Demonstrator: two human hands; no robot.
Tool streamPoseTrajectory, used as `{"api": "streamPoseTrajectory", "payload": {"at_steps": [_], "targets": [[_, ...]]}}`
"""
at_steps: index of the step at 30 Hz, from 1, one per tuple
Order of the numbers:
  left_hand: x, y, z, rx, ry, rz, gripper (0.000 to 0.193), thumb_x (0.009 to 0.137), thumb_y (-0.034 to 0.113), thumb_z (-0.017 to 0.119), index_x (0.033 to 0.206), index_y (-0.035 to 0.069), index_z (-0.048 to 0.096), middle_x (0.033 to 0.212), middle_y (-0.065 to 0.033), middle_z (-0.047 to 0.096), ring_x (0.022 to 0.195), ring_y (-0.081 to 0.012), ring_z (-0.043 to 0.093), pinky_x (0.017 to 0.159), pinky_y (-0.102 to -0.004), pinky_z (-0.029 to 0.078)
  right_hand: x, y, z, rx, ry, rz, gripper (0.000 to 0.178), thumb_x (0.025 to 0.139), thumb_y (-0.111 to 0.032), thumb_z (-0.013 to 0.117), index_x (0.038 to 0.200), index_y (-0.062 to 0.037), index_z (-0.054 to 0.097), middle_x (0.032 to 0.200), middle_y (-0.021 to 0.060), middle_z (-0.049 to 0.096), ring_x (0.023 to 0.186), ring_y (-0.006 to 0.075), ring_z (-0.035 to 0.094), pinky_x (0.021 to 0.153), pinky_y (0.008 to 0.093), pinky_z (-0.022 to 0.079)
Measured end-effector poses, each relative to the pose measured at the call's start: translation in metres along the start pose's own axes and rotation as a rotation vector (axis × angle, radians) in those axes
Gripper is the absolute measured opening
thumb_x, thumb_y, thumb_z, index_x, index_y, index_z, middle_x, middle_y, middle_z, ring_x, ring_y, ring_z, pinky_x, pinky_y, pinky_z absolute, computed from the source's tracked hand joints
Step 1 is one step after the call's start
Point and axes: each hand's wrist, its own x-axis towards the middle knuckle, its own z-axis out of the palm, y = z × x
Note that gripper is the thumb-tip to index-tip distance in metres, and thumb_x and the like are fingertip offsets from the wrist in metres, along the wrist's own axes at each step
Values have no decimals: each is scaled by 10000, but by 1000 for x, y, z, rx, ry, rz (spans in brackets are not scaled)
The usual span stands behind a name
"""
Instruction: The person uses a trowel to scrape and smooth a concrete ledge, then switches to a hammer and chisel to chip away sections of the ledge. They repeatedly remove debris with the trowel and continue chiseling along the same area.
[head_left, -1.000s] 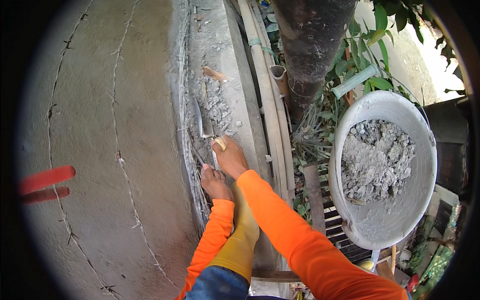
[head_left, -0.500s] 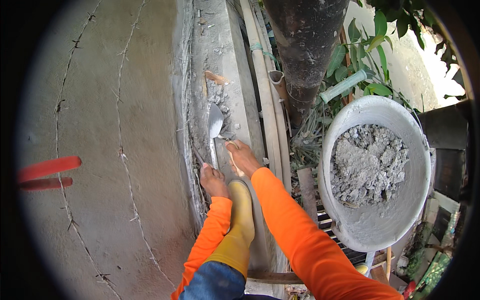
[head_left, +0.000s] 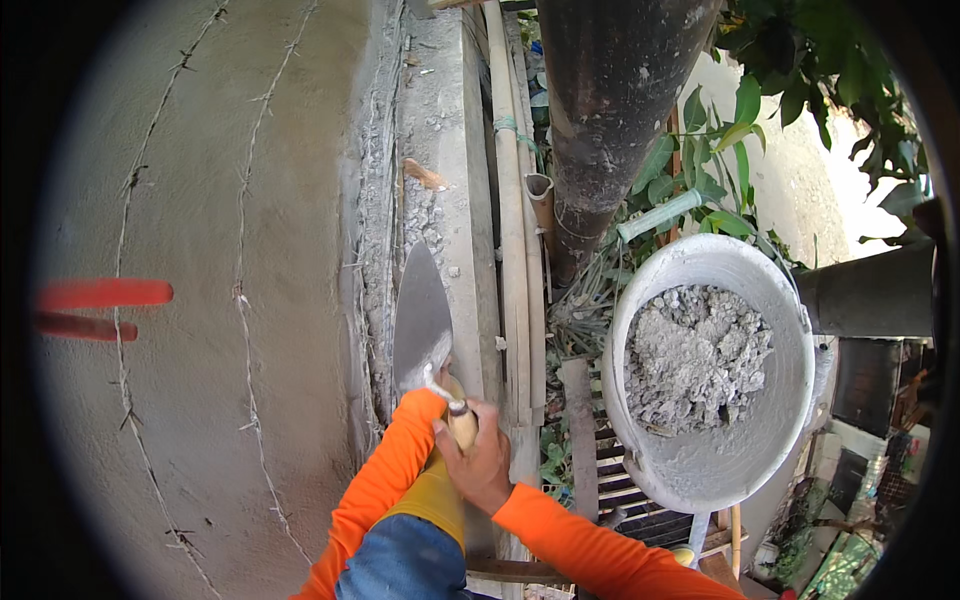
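My right hand [head_left: 484, 468] is closed around the wooden handle of a pointed trowel [head_left: 420, 315]. The grey blade is raised toward me, its tip pointing away along the ledge. Behind the blade and handle, my left hand [head_left: 446, 369] shows only as a sliver of skin past the orange cuff; its fingers are hidden. Beneath both hands runs a narrow concrete ledge [head_left: 455, 215] strewn with grey crumbs and a brown flake [head_left: 425, 175]. My yellow boot [head_left: 428, 492] stands under my arms.
A plastered wall [head_left: 190, 400] with barbed wire [head_left: 243, 300] fills the left. Pipes [head_left: 512, 250] run along the ledge beside a thick dark post [head_left: 610, 110]. On the right, a whitish bucket [head_left: 745, 475] holds lumpy grey rubble [head_left: 695, 360]. Leafy branches [head_left: 735, 150] hang behind it.
My right hand has drawn back toward me and lifted the trowel, so its blade looks larger and covers my left hand. Earlier, the left hand was visible, closed by a thin rod-like piece.
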Motion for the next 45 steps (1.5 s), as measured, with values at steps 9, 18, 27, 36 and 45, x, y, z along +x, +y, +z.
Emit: {"api": "streamPoseTrajectory", "payload": {"at_steps": [9, 18, 27, 36, 45], "targets": [[-82, -1, 59, 70, -273, -171, 251, 1113, 329, 479, 1144, 111, 599, 737, 12, 528, 633, -118, 499, 559, -279, 389, -61, -139, -192, -16, -385, -38, 472, 958, -21, 696, 1341, -31, 420, 1040, 93, 552, 847, 189, 571, 754, 314, 492], [-87, 61, 115, 400, -216, 11, 327, 1095, 228, 499, 1386, 113, 594, 819, 21, 611, 750, -82, 559, 659, -254, 418, -57, -171, -360, -782, -80, 249, 417, 895, -146, 679, 1218, 12, 467, 743, 56, 502, 652, 134, 492, 602, 326, 420], [-59, 93, 116, 521, -344, 286, 304, 1035, 330, 637, 1264, 131, 622, 900, 15, 674, 838, -82, 603, 746, -266, 432, -39, -140, -372, -929, -295, 17, 511, 915, -113, 649, 1373, 54, 498, 1075, 248, 623, 802, 315, 635, 743, 399, 519], [-74, 133, 136, 750, -187, 903, 236, 1081, 260, 613, 1133, 43, 688, 755, -11, 597, 691, -99, 557, 671, -262, 475, -114, -124, -336, -571, -797, -418, 279, 901, -178, 714, 1125, -21, 659, 1008, 177, 654, 864, 361, 662, 770, 456, 535], [-11, 222, 146, 642, -102, 1064, 133, 1034, 145, 681, 1056, 15, 700, 939, -28, 686, 811, -103, 597, 748, -264, 500, -208, 48, -318, -968, -1035, 7, 556, 927, -338, 676, 1343, -1, 527, 1360, 259, 551, 1228, 436, 572, 958, 509, 525]]}}
